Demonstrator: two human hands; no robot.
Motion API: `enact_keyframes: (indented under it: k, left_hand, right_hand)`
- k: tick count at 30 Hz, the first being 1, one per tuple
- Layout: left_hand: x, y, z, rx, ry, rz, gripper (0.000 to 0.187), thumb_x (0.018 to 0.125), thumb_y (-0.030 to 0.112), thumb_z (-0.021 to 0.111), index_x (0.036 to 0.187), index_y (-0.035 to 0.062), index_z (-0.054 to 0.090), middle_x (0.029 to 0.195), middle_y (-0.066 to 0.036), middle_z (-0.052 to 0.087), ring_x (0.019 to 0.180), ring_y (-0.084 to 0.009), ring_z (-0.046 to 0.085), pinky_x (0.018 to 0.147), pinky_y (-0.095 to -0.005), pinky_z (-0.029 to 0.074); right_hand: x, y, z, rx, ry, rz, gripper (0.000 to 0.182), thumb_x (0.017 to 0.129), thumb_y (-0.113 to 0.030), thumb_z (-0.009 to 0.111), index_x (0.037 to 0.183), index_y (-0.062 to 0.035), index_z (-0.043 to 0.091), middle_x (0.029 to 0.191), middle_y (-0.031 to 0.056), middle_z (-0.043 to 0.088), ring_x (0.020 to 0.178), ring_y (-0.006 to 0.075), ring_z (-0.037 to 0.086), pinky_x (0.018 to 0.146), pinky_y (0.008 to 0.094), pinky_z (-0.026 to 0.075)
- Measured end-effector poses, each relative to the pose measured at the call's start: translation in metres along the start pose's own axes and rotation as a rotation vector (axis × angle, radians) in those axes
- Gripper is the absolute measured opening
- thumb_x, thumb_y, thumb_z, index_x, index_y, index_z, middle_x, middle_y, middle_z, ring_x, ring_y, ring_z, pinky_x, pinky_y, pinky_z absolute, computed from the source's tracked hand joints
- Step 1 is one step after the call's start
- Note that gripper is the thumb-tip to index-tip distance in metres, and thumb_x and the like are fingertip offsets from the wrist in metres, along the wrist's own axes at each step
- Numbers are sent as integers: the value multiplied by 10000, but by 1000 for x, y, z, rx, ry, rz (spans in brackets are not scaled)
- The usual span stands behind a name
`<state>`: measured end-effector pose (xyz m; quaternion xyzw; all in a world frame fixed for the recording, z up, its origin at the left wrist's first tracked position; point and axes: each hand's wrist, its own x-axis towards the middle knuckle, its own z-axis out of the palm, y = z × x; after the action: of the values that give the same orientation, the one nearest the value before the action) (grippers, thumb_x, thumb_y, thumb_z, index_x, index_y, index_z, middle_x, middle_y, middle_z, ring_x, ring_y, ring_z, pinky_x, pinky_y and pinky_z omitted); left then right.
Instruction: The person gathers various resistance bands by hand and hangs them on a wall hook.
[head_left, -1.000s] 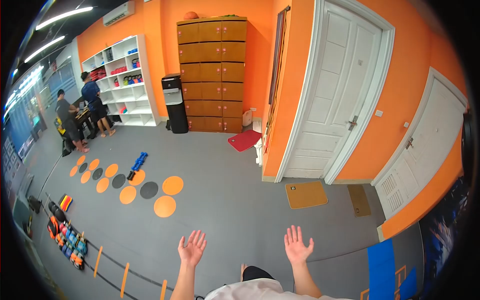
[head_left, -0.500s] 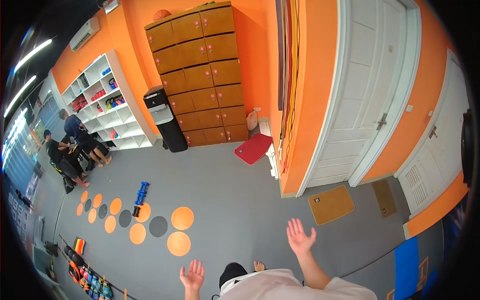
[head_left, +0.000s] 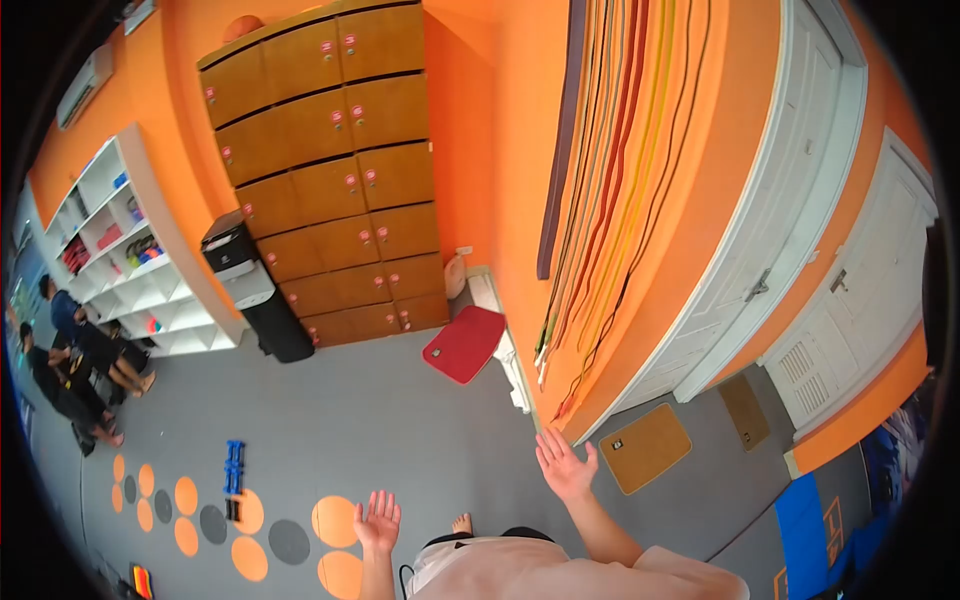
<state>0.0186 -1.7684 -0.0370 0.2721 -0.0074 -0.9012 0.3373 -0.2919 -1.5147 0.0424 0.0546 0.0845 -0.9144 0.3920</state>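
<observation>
Palm up, my left hand (head_left: pixel 378 522) is raised at the bottom middle with its fingers apart and nothing in it. It shows beside an orange floor dot (head_left: pixel 335 522). My right hand (head_left: pixel 566 466) is also held up with fingers spread, and it too holds nothing. Behind it in the view are the tan doormat (head_left: pixel 646 448) and the foot of the orange wall, neither visibly touched. A bare foot (head_left: pixel 462 524) shows on the grey floor between my hands.
Brown lockers (head_left: pixel 330 170), a black water dispenser (head_left: pixel 258 290) and a white shelf (head_left: pixel 165 260) stand ahead. A red mat (head_left: pixel 464 344) leans near the corner. Coloured belts (head_left: pixel 630 150) hang on the wall. Blue dumbbells (head_left: pixel 234 466) lie left; two people (head_left: pixel 85 340) are beyond.
The view has moved forward, so the lockers, wall and hanging belts appear nearer. Both hands stay open; the right shows slightly further left. A different foot position is visible.
</observation>
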Motion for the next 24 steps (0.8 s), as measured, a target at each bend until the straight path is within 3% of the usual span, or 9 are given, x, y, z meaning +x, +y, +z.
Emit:
enact_keyframes:
  k: [1, 5, 10, 13, 17, 20, 21, 24]
  left_hand:
    - [36, 2, 28, 5, -6, -22, 515, 912, 410, 409, 1316, 93, 387, 1388, -63, 379, 1266, -247, 376, 983, -419, 341]
    - [152, -9, 147, 514, -113, -163, 421, 922, 353, 414, 1251, 91, 445, 1301, -89, 439, 1216, -245, 416, 994, -405, 325]
    - [273, -66, 267, 791, -286, -212, 292, 904, 171, 515, 1189, 112, 502, 1132, -32, 530, 1106, -191, 479, 932, -366, 363]
    - [334, -116, 321, 828, -487, -273, 278, 887, 139, 552, 1161, 106, 520, 1027, -8, 573, 1001, -156, 534, 888, -339, 387]
    - [369, -170, 376, 981, -537, -409, 258, 886, 137, 558, 1138, 94, 530, 991, -6, 583, 964, -139, 551, 852, -306, 410]
    - [416, -192, 421, 1127, -676, -420, 251, 889, 143, 559, 1133, 89, 533, 983, -8, 583, 966, -133, 549, 838, -282, 415]
    - [429, -201, 436, 1129, -674, -456, 251, 889, 143, 559, 1133, 89, 533, 983, -8, 583, 966, -133, 549, 838, -282, 415]
    - [473, -241, 491, 1186, -857, -184, 328, 833, 118, 630, 1135, 50, 520, 987, -32, 553, 946, -147, 532, 838, -305, 415]
  right_hand:
    - [12, -3, 2, -52, 21, -17, 750, 803, -500, 431, 1328, 31, 358, 1417, 153, 323, 1322, 278, 289, 1088, 378, 224]
    - [43, -18, -11, -131, 130, -125, 721, 823, -485, 410, 1322, 33, 367, 1409, 154, 338, 1321, 279, 290, 1084, 382, 227]
    - [116, -29, -37, -135, 281, -220, 655, 866, -448, 378, 1313, 30, 380, 1386, 160, 373, 1309, 287, 312, 1077, 375, 238]
    - [188, -41, -37, -42, 217, -244, 641, 878, -441, 375, 1314, 28, 374, 1390, 168, 364, 1304, 291, 320, 1082, 376, 236]
    - [287, -58, -9, 60, 167, -339, 608, 896, -412, 369, 1316, 28, 366, 1396, 175, 351, 1303, 294, 318, 1085, 376, 236]
    - [363, -90, 53, -138, 63, -449, 576, 920, -377, 353, 1309, 48, 353, 1391, 169, 354, 1298, 296, 325, 1084, 397, 253]
    - [381, -96, 74, -328, 62, -492, 540, 923, -355, 359, 1284, 47, 384, 1383, 169, 364, 1289, 295, 340, 1080, 400, 257]
    - [420, -115, 133, -747, 110, -624, 466, 926, -309, 381, 1229, 38, 449, 1360, 168, 392, 1271, 294, 370, 1071, 402, 267]
